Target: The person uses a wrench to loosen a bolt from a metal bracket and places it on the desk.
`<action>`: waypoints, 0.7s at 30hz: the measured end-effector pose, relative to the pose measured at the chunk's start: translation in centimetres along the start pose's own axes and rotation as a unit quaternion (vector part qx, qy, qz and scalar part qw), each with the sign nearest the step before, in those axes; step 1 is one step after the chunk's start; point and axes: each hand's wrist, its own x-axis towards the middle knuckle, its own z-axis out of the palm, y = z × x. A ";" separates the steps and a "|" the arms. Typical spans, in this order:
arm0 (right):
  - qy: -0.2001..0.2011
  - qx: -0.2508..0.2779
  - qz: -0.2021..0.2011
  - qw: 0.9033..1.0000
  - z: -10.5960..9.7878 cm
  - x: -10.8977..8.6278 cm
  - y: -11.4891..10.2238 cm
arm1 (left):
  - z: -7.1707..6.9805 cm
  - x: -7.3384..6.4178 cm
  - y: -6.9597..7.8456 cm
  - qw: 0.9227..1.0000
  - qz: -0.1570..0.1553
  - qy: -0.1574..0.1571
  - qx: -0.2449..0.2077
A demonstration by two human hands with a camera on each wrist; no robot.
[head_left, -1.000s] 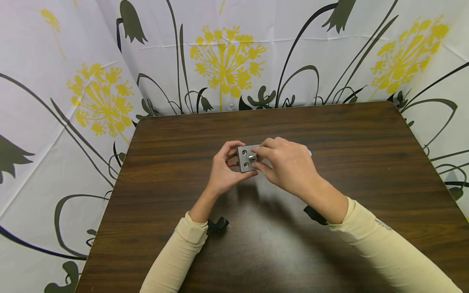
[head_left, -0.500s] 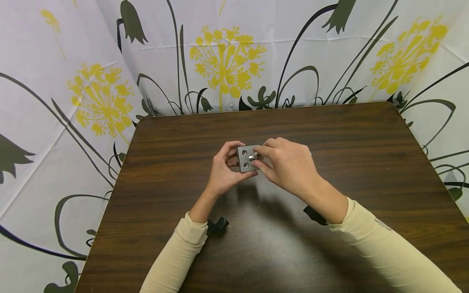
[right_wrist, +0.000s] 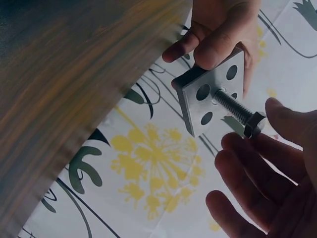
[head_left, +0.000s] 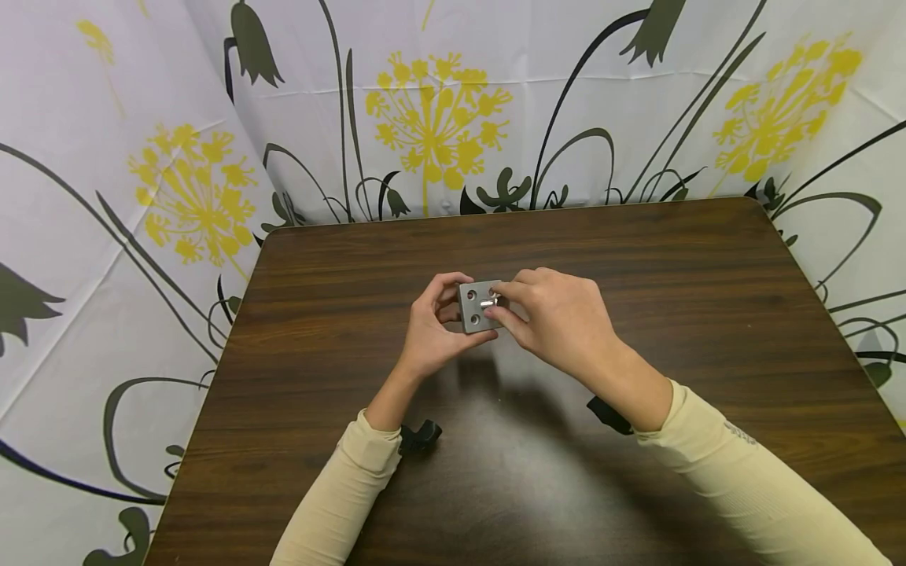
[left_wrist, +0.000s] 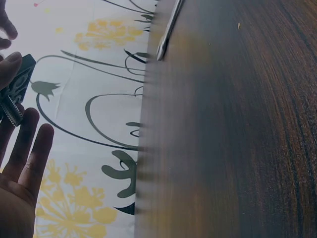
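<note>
Held up above the table, a small square metal plate (head_left: pixel 469 308) with a hole near each corner sits in my left hand (head_left: pixel 430 326). The thumb supports its near edge and fingers grip the far edge. A hex bolt (right_wrist: pixel 235 109) stands out from the plate's middle, its threaded shank partly exposed. My right hand (head_left: pixel 559 318) pinches the bolt's head between thumb and forefinger. In the right wrist view the other right fingers hang loosely curled below the head. Only part of the plate (left_wrist: pixel 22 74) shows in the left wrist view, at the far left.
A slim metal tool (left_wrist: pixel 168 30) lies on the wooden table (head_left: pixel 340 314); only one end shows. Behind the table hangs a white flowered cloth (head_left: pixel 311 118). Black wrist mounts (head_left: pixel 421 437) show by both sleeves.
My right thumb and forefinger have shifted slightly around the bolt head. The left hand and the plate stay in place.
</note>
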 end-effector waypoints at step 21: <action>-0.029 0.009 -0.003 1.000 -0.3 0.0 0.3 | 0.1 0.2 -0.8 1.000 -0.003 -0.003 -0.004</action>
